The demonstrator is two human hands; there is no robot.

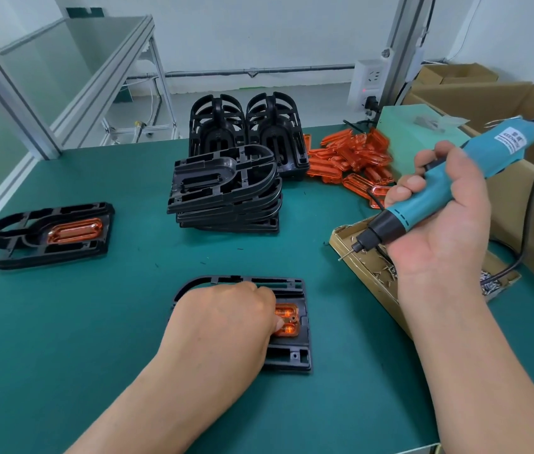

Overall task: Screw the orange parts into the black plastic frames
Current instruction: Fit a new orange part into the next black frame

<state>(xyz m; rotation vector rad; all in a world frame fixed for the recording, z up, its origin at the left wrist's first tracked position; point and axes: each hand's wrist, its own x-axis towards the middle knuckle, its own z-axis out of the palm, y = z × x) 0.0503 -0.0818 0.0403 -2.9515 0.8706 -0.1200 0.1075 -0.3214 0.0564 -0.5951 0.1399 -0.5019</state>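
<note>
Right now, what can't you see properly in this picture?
Head view only:
Near black frame and its orange part: mostly hidden under the left hand.
Screwdriver tip: too small to tell if a screw sits on it.
Screw tray: partly behind the right hand.

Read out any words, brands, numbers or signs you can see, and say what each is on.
"KEEN": start of the brand on the white label on the blue screwdriver in the right hand; its remaining letters, the characters above and the small line below are too blurred to read.
None readable elsewhere: black frames, orange part under the left hand, cardboard boxes, wall socket.
</note>
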